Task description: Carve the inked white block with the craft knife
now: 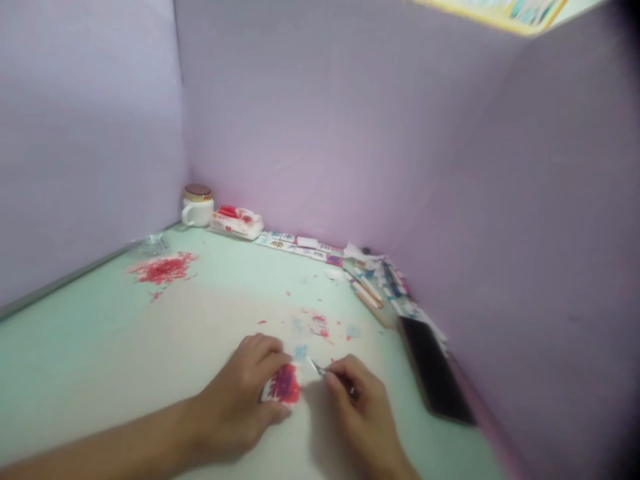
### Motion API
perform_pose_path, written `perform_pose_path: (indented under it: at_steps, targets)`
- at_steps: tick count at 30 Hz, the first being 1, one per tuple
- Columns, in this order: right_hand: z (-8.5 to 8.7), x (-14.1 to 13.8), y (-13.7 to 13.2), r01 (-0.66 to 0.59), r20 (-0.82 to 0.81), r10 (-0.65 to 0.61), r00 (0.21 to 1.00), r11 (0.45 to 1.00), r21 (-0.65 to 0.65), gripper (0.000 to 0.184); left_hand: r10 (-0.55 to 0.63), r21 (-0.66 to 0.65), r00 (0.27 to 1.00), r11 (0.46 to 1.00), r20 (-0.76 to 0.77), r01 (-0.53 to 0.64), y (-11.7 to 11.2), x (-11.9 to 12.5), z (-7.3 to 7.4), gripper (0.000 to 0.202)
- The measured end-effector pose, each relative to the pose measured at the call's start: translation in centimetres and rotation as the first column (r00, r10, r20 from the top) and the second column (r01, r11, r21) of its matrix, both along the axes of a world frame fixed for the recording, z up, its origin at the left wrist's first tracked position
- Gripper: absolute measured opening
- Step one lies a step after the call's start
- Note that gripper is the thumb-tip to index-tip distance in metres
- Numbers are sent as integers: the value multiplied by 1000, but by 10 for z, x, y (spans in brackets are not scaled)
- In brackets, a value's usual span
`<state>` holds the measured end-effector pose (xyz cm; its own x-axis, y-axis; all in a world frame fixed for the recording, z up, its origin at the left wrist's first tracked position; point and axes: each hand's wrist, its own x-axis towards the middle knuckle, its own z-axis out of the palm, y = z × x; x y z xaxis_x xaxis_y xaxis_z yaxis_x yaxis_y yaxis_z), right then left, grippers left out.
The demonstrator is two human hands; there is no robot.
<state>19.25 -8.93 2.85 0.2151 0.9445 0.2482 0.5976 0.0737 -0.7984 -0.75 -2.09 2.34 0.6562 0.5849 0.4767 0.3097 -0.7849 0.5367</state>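
Note:
My left hand [250, 380] is closed on the edges of a small white block [284, 385] with red and purple colour across its top. Between the thumb and fingers of my right hand [363, 400] is a thin craft knife [317, 367], pinched like a pen. Its pale, pointed tip is just right of the block, and I cannot tell whether they touch. A light blue marked scrap [301, 352] lies beyond the block. Red crumbs and shavings [320, 325] are scattered past both hands, with another bluish scrap [353, 331] to their right.
A heap of red shavings [165, 268] lies far left, near crumpled clear plastic [153, 245]. At the back stand a lidded white mug [199, 210] and a wipes pack [236, 222]. Marked white blocks [295, 250], pens [367, 293] and a phone [435, 370] line the purple walls.

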Motion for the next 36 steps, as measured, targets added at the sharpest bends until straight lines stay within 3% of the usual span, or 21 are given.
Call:
perform_pose_path:
  at_steps: [3, 6, 9, 13, 18, 21, 24, 28, 32, 36]
  targets:
    - [8, 2, 1, 19, -237, -27, 971, 999, -33, 30, 14, 40, 999, 999, 33, -16, 1, -2, -5, 44]
    - [13, 4, 0, -22, -469, -19, 883, 997, -81, 41, 34, 76, 995, 996, 94, -41, 3, -3, -8, 41]
    - [9, 0, 0, -92, -601, -33, 798, 980, -177, 49, 16, 121, 995, 992, 100, -28, 5, -4, -5, 40]
    - [2, -12, 3, -192, -644, -25, 765, 945, -265, 50, -14, 149, 993, 989, 119, -4, 5, -4, 1, 40]
    - [12, -25, 7, -382, -673, 90, 734, 875, -299, 43, -59, 114, 993, 992, 97, 48, 3, -2, -1, 42]
    - [15, -31, 12, -370, -660, 89, 746, 879, -300, 33, -29, 85, 992, 996, 125, 18, 3, -2, -10, 41]
    - [10, -33, 19, -347, -707, 56, 705, 897, -275, 32, 47, 98, 990, 993, 136, -61, 5, -2, -20, 45]
    - [5, -29, 24, -326, -777, -9, 630, 905, -275, 42, 115, 138, 972, 980, 207, -145, 6, -3, -17, 42]
    - [7, -25, 23, -260, -778, -102, 620, 909, -327, 46, -45, 136, 969, 991, 245, 12, 5, -1, -3, 24]
    - [10, -26, 17, -261, -767, -87, 636, 911, -320, 40, -108, -50, 968, 991, 226, 122, 3, 2, 8, 17]
